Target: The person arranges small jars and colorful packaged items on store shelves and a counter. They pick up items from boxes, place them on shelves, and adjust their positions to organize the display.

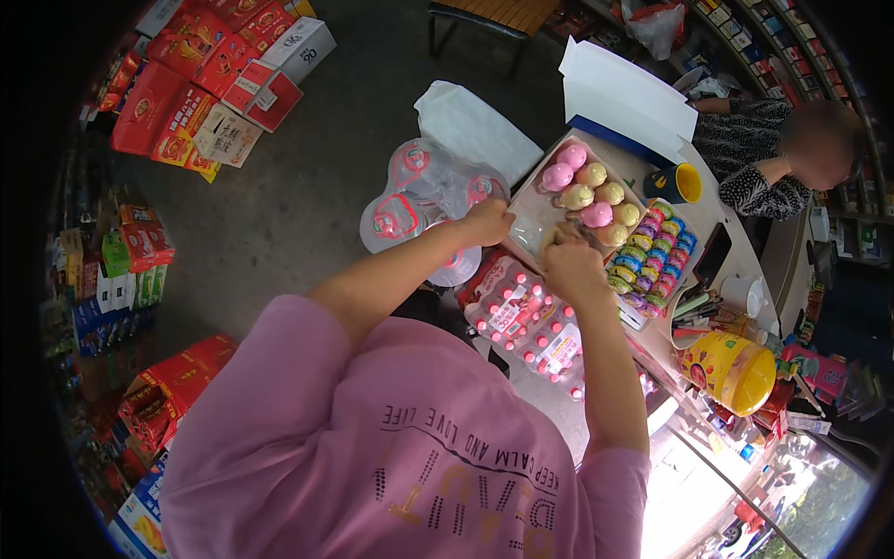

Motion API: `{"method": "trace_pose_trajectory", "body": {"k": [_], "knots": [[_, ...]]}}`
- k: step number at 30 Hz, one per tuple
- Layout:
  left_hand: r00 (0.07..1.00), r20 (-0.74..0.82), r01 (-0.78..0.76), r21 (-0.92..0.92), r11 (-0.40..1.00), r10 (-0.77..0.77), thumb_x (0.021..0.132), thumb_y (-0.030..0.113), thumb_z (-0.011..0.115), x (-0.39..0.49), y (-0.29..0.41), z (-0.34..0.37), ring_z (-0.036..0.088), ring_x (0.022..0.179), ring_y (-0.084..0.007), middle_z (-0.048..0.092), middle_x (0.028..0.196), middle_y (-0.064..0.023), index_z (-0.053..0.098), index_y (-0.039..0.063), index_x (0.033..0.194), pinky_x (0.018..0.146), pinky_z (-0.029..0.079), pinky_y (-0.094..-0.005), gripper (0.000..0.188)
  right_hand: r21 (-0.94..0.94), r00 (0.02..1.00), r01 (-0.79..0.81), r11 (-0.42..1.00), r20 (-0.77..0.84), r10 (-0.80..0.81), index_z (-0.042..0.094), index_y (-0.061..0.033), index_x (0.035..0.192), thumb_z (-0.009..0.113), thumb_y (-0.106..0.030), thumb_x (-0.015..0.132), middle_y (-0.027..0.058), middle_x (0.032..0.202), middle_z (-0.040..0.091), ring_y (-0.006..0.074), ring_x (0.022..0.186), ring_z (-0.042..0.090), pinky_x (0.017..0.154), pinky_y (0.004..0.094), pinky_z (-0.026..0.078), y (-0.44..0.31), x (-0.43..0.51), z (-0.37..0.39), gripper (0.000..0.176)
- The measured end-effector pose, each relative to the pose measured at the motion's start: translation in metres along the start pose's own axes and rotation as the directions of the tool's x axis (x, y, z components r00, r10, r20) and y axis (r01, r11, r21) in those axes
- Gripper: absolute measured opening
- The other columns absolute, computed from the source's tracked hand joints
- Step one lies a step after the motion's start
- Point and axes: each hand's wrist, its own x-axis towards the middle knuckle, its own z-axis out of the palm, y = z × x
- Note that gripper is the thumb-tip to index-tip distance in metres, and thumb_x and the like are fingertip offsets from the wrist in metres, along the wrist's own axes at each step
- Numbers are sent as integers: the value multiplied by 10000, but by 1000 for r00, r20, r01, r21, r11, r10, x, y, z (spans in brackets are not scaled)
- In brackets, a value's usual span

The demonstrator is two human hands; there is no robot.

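Note:
On a counter before me stands a shallow open box with pink figures and pale yellow figures, rounded and clear-wrapped, in its far and right parts. Clear plastic shows in its near left part. My left hand grips the box's left edge. Inside the near side of the box, my right hand closes its fingers on a pale yellow figure, partly hidden by the hand. Against the box's right side lies a tray of colourful wrapped round candies.
Shrink-wrapped large bottles and a pack of pink-capped bottles stand beside the counter. On it are a dark cup, a phone, a white cup and a yellow jar. A person is across the counter.

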Motion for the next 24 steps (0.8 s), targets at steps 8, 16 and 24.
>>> {"method": "trace_pose_trajectory", "body": {"k": [8,16,24], "knots": [[994,43,101,-48,994,-99,805,219,518,7,0,3,621,704,-318,620,758,-208,611,-53,847,652,466,-399,291,244,947,-152,958,-242,212,566,-37,1000,532,-78,718,218,913,583,324,853,613,643,424,531,-25,14,12,286],[930,331,273,-321,907,-163,734,65,512,-8,3,-33,581,608,-171,598,758,-118,578,-64,933,523,468,-293,246,467,990,-74,881,-75,122,622,-87,979,555,-35,686,162,929,590,332,857,588,728,405,482,-26,-79,-29,305],[981,96,193,-592,783,-169,737,51,523,-45,-31,-108,594,632,-168,603,791,-115,560,-94,912,485,479,-294,230,921,897,-39,388,-139,419,580,-23,1033,591,42,663,163,924,572,333,798,569,700,390,462,-21,-119,-1,376]]}}
